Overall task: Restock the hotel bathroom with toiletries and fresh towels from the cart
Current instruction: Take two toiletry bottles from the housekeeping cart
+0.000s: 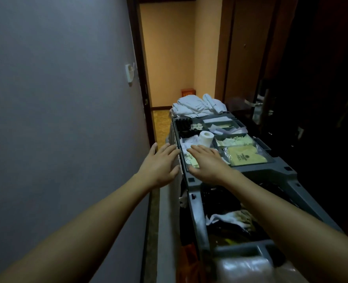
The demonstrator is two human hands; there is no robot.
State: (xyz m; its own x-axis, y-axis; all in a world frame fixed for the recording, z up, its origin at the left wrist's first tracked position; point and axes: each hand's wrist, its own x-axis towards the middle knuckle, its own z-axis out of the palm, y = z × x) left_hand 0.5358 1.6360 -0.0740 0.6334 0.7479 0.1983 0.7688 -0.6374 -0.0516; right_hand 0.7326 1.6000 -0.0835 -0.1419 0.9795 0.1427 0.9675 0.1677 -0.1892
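We see the grey cart (279, 172) standing just beside the wall (56, 99), its long axis running away from us towards the doorway. At its far end lies a heap of folded white towels (195, 106). The top tray is split into compartments. The near right one holds flat yellow packets (247, 157), and the one behind it holds paler packets. In the near left one a toilet roll (206, 137) stands on end, core opening upward, among white wrapped items. Our right hand (206, 163) hovers flat over this compartment with fingers straight and slightly apart, gripping nothing. Our left hand (158, 163) reaches to the cart's left rim, fingers also extended and empty; we cannot tell whether it touches. A crumpled white cloth (230, 218) lies in the cart's near bin.
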